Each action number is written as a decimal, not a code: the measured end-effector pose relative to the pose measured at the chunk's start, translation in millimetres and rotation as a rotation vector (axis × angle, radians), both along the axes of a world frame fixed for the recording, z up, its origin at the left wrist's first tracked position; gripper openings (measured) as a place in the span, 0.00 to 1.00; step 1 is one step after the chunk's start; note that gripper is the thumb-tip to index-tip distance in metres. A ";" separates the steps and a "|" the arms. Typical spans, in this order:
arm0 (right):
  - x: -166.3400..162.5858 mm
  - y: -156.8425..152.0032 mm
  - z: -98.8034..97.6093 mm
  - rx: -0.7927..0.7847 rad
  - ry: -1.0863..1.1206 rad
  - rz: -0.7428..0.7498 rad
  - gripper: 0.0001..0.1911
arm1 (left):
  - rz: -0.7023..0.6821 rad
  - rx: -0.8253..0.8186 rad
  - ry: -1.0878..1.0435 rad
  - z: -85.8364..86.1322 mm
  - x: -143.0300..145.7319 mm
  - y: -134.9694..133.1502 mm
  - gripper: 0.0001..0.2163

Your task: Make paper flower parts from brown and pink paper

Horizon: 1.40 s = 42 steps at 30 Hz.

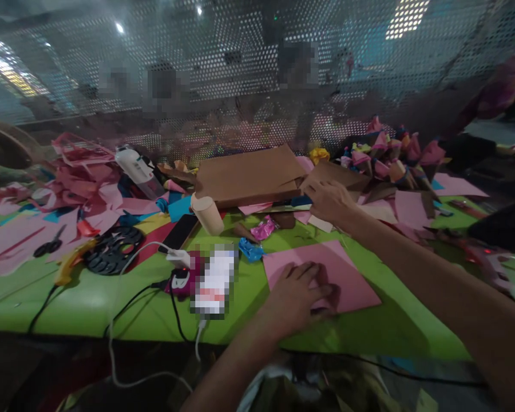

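My left hand (298, 297) lies on a pink sheet of paper (356, 289) at the front of the green table, its fingers spread over the sheet. Farther back, my right hand (329, 200) reaches to the right end of a flat brown cardboard box (249, 174). The fingers of that hand are bent together, and what is between them is hidden. Right behind it lies a brown sheet (341, 174). Crumpled blue wrapping (251, 250) and shiny pink wrapping (264, 228) rest left of the pink sheet.
A charging phone (214, 283), a purple socket block (184, 280) with cables, a cardboard tube (208, 215) and a dark phone (178, 233) stand left. Beyond them lie a yellow glue gun (74, 260), a black round tray (111, 250) and scissors (50, 243). Paper flowers (395, 151) are heaped back right.
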State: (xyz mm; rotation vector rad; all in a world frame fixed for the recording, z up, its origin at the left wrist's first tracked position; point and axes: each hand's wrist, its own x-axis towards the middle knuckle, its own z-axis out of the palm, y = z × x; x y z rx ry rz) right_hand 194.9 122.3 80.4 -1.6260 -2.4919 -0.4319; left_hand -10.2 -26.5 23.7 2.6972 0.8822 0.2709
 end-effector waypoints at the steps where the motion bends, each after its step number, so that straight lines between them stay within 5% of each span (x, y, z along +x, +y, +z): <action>1: 2.3 -7.8 6.1 0.002 0.005 -0.021 0.17 | -0.004 -0.005 0.005 0.9 -0.3 0.6 0.22; 8: 51.6 -98.4 31.4 -0.025 0.143 -0.232 0.22 | -0.013 0.004 0.034 5.1 -1.7 5.7 0.23; 15: 128.2 -211.4 -20.8 -0.147 0.424 -0.237 0.25 | -0.018 -0.035 0.125 20.0 2.8 8.9 0.21; 20: 148.7 -264.4 -49.1 -0.242 0.502 -0.288 0.23 | -0.013 -0.016 0.195 28.8 16.4 10.1 0.26; 33: 146.5 -289.4 -64.8 -0.254 0.475 -0.304 0.25 | -0.006 -0.028 0.317 21.7 43.1 15.0 0.30; 42: 137.7 -292.3 -56.6 -0.327 0.591 -0.301 0.24 | -0.024 0.037 0.309 16.8 41.7 13.8 0.29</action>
